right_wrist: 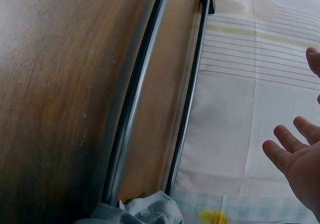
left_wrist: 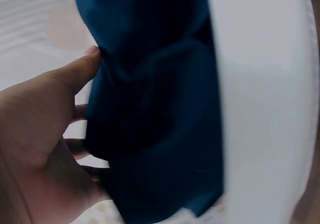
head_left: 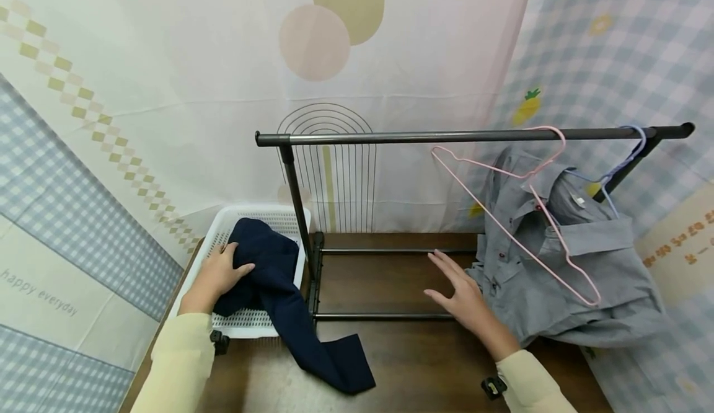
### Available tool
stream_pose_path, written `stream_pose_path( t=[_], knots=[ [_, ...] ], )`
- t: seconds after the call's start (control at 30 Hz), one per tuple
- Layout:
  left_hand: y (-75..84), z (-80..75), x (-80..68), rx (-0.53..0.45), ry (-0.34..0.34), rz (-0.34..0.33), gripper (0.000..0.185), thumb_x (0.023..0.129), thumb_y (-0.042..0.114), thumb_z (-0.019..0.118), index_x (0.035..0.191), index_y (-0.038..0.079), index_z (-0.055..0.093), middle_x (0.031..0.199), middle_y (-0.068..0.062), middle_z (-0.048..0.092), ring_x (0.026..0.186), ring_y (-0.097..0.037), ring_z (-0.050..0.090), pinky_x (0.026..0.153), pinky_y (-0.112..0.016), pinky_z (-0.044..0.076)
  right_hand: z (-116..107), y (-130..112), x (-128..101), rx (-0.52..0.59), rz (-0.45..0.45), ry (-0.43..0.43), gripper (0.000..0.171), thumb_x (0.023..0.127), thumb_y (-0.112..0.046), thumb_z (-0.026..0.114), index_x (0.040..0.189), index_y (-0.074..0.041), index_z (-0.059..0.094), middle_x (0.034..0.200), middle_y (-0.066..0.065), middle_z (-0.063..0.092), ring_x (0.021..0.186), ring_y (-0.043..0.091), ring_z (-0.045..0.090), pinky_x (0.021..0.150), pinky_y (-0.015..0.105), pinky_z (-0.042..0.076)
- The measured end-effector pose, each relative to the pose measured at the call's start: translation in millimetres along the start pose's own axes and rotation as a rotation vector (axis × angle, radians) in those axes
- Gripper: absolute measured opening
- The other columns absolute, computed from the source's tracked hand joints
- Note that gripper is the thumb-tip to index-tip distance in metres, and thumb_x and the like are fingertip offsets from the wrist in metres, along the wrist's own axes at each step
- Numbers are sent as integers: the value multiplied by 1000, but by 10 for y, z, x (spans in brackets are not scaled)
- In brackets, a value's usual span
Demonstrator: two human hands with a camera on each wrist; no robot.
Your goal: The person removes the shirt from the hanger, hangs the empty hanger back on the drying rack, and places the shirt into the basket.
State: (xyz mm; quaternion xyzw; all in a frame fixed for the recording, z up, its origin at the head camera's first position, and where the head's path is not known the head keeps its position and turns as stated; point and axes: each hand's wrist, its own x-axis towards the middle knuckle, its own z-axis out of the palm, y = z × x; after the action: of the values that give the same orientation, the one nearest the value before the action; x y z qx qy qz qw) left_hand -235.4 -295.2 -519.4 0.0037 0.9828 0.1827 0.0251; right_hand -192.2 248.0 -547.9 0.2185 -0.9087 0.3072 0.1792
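My left hand (head_left: 220, 270) lies in the white basket (head_left: 245, 327) and grips a navy garment (head_left: 279, 289). One end of the garment trails over the basket's rim onto the wooden table (head_left: 413, 357). In the left wrist view the thumb and fingers of the left hand (left_wrist: 50, 114) pinch a fold of the navy garment (left_wrist: 155, 108). My right hand (head_left: 460, 289) hovers flat, with fingers spread, beside the hem of a grey shirt (head_left: 602, 264). It holds nothing, and the right hand (right_wrist: 297, 159) shows the same in the right wrist view.
A dark clothes rack (head_left: 446, 135) stands on the table, its base bars (right_wrist: 135, 108) between my hands. The grey shirt hangs from it on a blue hanger (head_left: 625, 162), and an empty pink hanger (head_left: 519, 214) hangs in front. Patterned curtains enclose the space.
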Motion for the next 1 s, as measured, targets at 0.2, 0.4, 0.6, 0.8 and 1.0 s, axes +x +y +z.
stream_pose_path(
  t=[0.2, 0.4, 0.6, 0.8, 1.0],
  knots=[
    [292, -131, -111, 60, 73, 111, 75, 99, 33, 69, 154, -6, 37, 148, -41, 42, 134, -61, 42, 110, -70, 36, -42, 33, -27, -10, 3, -7, 85, 80, -18, 90, 154, -14, 50, 158, 16, 47, 134, 41, 56, 94, 59, 53],
    [614, -181, -226, 125, 94, 204, 68, 98, 35, 71, 149, -5, 48, 141, -35, 53, 128, -56, 52, 104, -67, 45, -97, 46, -20, -5, 6, -23, 88, 80, -19, 90, 157, -17, 46, 160, 15, 45, 137, 39, 53, 98, 56, 52],
    [912, -79, -388, 172, 156, 345, 57, 95, 36, 76, 134, -3, 63, 131, -28, 63, 125, -47, 58, 104, -60, 49, -125, 57, -17, -24, 10, -19, 92, 80, -19, 90, 159, -15, 43, 160, 16, 44, 139, 40, 51, 101, 57, 49],
    [1173, 188, -547, 185, 195, 594, 60, 88, 45, 81, 127, 0, 69, 123, -18, 68, 117, -37, 64, 101, -52, 53, -124, 88, -17, -46, -5, -31, 92, 81, -21, 90, 159, -13, 42, 162, 16, 41, 141, 41, 48, 103, 59, 48],
    [1416, 558, -727, 193, 120, 803, 60, 86, 49, 81, 124, 4, 70, 115, -12, 70, 110, -30, 67, 98, -45, 55, -84, 166, -45, -59, -4, -46, 94, 82, -22, 89, 161, -19, 38, 164, 14, 39, 142, 41, 47, 103, 60, 48]
  ],
)
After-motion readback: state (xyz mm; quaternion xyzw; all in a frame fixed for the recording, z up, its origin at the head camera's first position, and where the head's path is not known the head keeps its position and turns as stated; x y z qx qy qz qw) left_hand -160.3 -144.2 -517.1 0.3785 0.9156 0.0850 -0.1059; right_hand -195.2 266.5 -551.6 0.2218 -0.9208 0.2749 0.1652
